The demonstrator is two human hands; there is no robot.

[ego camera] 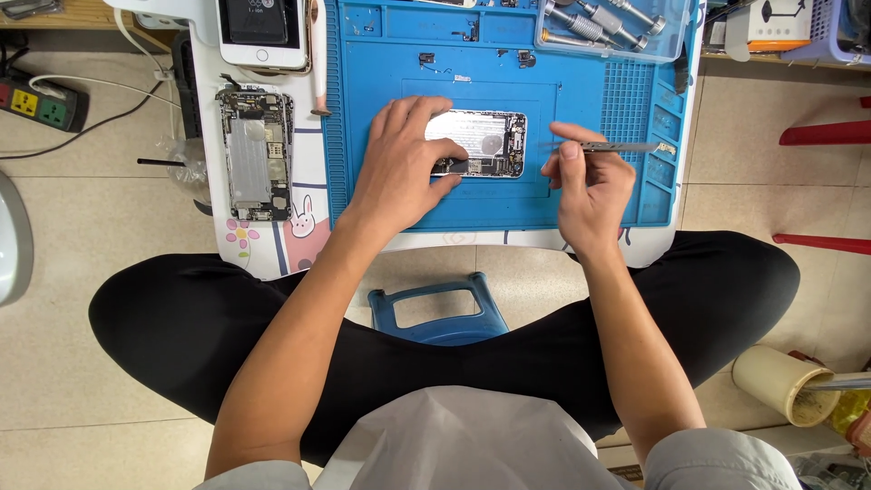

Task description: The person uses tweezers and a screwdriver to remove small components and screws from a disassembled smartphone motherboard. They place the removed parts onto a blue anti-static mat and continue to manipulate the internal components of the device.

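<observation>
While a stool (440, 308) sits below the wrists, the left hand (399, 163) lies spread on an opened phone (481, 142) on the blue mat (508, 195); just right, the right hand (590, 186) pinches tweezers (621, 146). Screwdrivers (599, 25) lie beyond, a second phone (256, 154) left.

Left hand (399, 163): I see it laid flat on the open phone (485, 143), centre of frame, thumb on its lower edge.
Right hand (590, 186): right of centre, pinching tweezers (617, 146).
Mat (590, 91): blue, under both.
Second phone (256, 154): opened, left of the mat.
</observation>
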